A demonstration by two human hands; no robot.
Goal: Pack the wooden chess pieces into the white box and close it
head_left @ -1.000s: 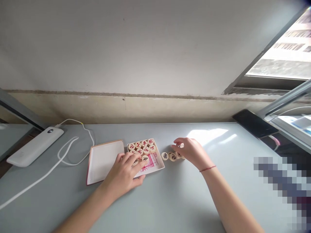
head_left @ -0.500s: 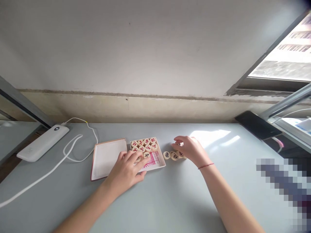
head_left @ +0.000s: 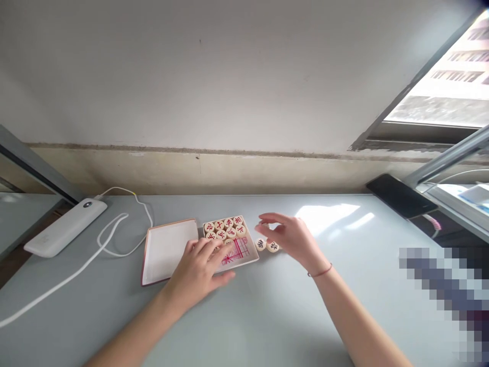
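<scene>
My left hand point(head_left: 198, 267) lies over the lower left part of a shallow box point(head_left: 250, 257), its fingers spread across the Chinese chess pieces there. Round wooden pieces with red characters point(head_left: 228, 223) stand in rows in the box, and a printed red pattern point(head_left: 239, 248) shows on its bare floor. To the right of the box, my right hand point(head_left: 292, 239) pinches a pale chess piece point(head_left: 263, 225), mostly hidden by thumb and forefinger. Beneath that hand, pieces with black characters point(head_left: 272, 246) sit on the table, some of them covered by it.
The white-lined box lid point(head_left: 170, 250) lies left of the box. A white power bank point(head_left: 66, 227) with a white cable point(head_left: 64, 285) is at the far left. At the right edge lies a black phone point(head_left: 401, 195). A wall point(head_left: 229, 173) rises behind the grey table point(head_left: 275, 316).
My right hand has moved left toward the box, with a piece between its fingers. My left hand stays over the box, its thumb and forefinger slightly further apart.
</scene>
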